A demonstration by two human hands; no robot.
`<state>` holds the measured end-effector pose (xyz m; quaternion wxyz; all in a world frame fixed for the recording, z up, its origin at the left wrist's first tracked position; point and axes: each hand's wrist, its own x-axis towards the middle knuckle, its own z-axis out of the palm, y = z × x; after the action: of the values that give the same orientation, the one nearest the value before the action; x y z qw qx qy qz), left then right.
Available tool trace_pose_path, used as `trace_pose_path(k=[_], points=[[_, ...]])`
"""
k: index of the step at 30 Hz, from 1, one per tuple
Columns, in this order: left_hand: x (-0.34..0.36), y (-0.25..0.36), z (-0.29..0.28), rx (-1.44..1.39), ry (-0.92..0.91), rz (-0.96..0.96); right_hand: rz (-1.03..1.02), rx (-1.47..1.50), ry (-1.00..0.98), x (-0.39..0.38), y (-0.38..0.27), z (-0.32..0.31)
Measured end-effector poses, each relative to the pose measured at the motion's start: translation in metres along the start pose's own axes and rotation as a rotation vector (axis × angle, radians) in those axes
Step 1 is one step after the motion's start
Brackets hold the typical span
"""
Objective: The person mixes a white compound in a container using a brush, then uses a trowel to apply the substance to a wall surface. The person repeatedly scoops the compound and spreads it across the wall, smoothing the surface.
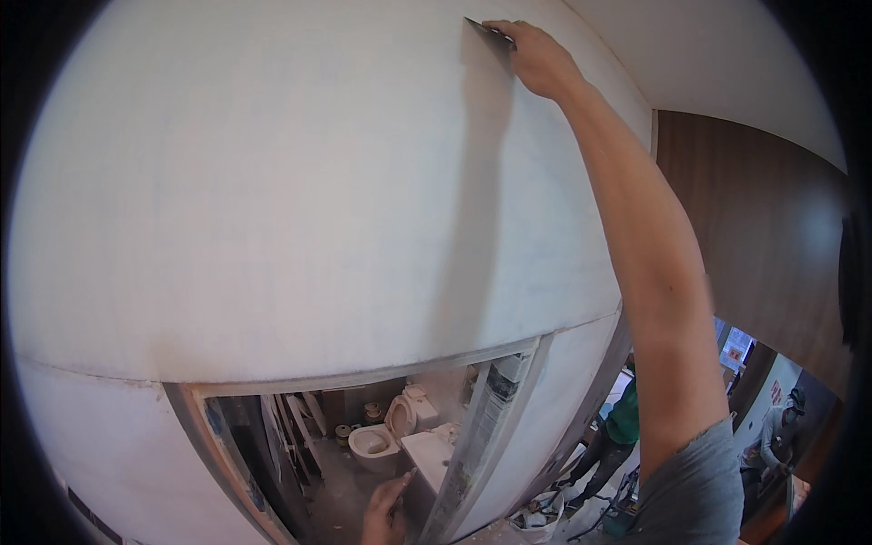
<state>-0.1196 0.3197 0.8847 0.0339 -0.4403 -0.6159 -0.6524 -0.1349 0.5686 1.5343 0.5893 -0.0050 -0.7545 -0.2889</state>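
High on the white wall [272,182], my right hand [542,62] is closed round a putty knife [488,34]. Its thin dark blade meets the wall near the ceiling, seen almost edge-on, and the handle is covered by my fingers. My right arm is stretched up, and a long shadow falls on the wall below the blade. Low in the view, in front of the doorway, my left hand [385,510] has its fingers bent together. A small dark tip shows at its fingertips, too little to name.
Under the wall is a door frame [363,374], with a toilet [372,442], a white basin [427,454] and leaning boards [295,422] beyond. Brown panelling [754,200] runs along the right. A person in green [622,413] and another in grey [779,431] are at lower right, near a white bucket [538,518].
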Motion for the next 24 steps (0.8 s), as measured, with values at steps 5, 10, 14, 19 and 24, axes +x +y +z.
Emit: trace_pose_path(k=[5, 10, 14, 19, 24], points=[[0.008, -0.001, -0.004, -0.010, -0.057, -0.037, 0.029, 0.047, -0.013, -0.010, -0.009, 0.005], [0.017, -0.008, -0.002, -0.026, -0.106, -0.017, 0.020, 0.048, -0.007, -0.046, -0.009, 0.018], [0.028, -0.004, 0.000, 0.066, -0.033, -0.001, -0.013, 0.088, 0.019, -0.088, -0.028, 0.028], [0.039, 0.000, 0.000, 0.055, -0.048, -0.003, 0.001, 0.124, -0.007, -0.161, -0.066, 0.031], [0.039, -0.013, -0.001, 0.029, -0.061, -0.014, 0.056, 0.175, -0.078, -0.238, -0.100, 0.038]])
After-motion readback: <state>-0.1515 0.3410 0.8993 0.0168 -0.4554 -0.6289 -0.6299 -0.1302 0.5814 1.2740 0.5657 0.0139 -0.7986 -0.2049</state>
